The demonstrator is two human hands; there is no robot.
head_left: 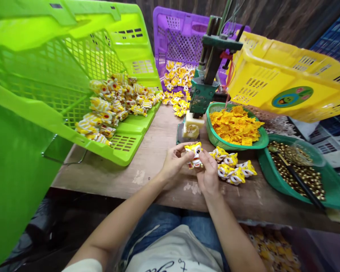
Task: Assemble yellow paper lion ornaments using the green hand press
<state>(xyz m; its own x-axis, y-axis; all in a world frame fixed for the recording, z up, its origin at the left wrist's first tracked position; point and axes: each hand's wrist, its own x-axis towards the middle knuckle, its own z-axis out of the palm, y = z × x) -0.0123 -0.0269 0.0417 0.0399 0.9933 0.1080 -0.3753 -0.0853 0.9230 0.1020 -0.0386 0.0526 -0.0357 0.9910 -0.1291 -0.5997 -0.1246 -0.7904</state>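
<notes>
Between both hands I hold a small yellow and white lion-head figurine [196, 148], its painted eye turned up toward me. My left hand [174, 160] is closed on its left side, with the thumb across the front. From the right, my right hand [209, 174] pinches the same piece. Just right of my hands, several similar lion heads [232, 170] lie grouped on the wooden table [155, 177]. Directly beyond the held piece stands a green bench press [203, 92] with a cream block-shaped fixture [191, 126] under its ram.
A tipped green crate [136, 149] with many striped yellow-white pieces [107, 102] fills the left. Behind stand a purple crate [181, 26] of yellow parts and a yellow crate [257, 71]. Right are a green basket [232, 145] of yellow pieces and a tray [336, 189] of gold beads.
</notes>
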